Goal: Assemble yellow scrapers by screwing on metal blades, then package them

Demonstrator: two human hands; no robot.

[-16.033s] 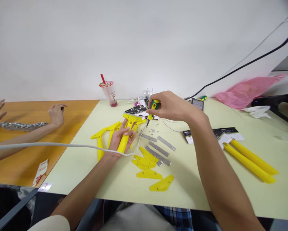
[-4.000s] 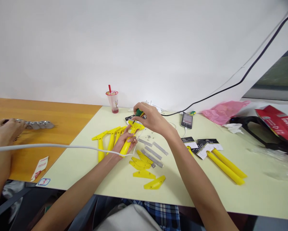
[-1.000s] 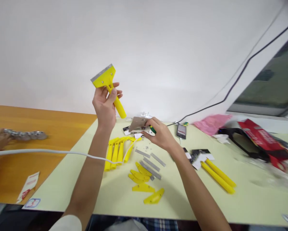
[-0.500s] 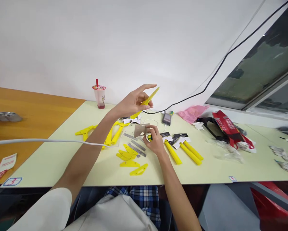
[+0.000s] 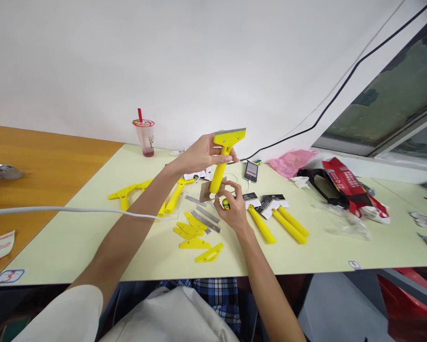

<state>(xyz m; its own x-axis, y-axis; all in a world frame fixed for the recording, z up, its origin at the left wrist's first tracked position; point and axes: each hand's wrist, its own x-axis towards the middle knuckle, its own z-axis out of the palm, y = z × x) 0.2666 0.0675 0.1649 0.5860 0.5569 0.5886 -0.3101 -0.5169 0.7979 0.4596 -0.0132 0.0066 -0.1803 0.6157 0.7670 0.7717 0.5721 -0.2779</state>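
My left hand (image 5: 202, 154) is closed around a yellow scraper (image 5: 229, 138), held up with its head and grey blade at the top and its handle pointing down. Below it, my right hand (image 5: 233, 211) pinches a brownish-grey card (image 5: 205, 194) with a hole in it, partly behind the scraper handle. A small yellow-green object with black marks (image 5: 226, 204), perhaps a tool handle, shows at the right palm. On the table under my hands lie loose grey blades (image 5: 208, 219) and several yellow blade covers (image 5: 194, 243). More yellow scrapers (image 5: 123, 194) rest left, partly hidden by my left arm.
Yellow handles (image 5: 262, 227) with black-and-white cards lie right of my right hand. Behind are a phone (image 5: 251, 171) and a pink bag (image 5: 291, 162). A cup with a straw (image 5: 146, 137) stands back left. A white cable (image 5: 74, 209) crosses my left forearm; a red bag (image 5: 346, 183) lies right.
The scraper in my left hand has turned from edge-on and slanted to nearly upright, its broad face now showing. My right hand still holds the card, now partly behind the handle.
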